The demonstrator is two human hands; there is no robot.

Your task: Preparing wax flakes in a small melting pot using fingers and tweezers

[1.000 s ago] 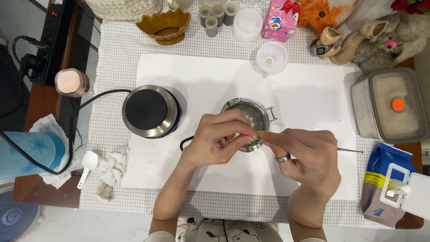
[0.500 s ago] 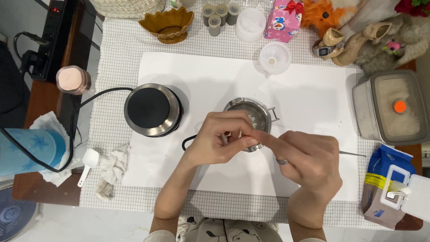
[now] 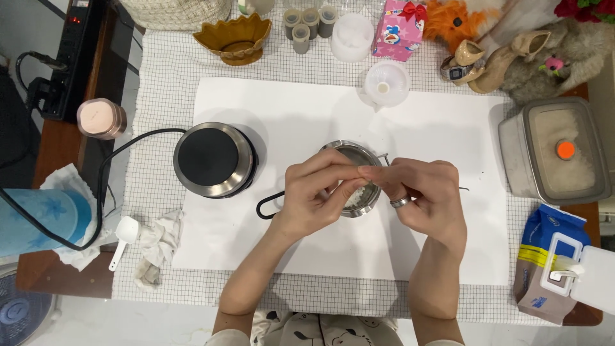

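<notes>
A small steel pot with white flakes inside and a black handle stands on the white sheet. My left hand curls over the pot from the left. My right hand, with a ring on one finger, comes in from the right. The fingertips of both hands meet above the pot's rim, pinched together. A thin metal rod sticks out to the right from under my right hand. Whatever sits between the fingertips is hidden.
A round electric hot plate sits left of the pot, its cable running off left. At the right are a lidded tub of white flakes and a blue bag. Small cups, a yellow bowl and toys line the back edge.
My two hands have drawn a little closer over the pot, with the right fingertips now touching the left ones. The pot and the hot plate have stayed put.
</notes>
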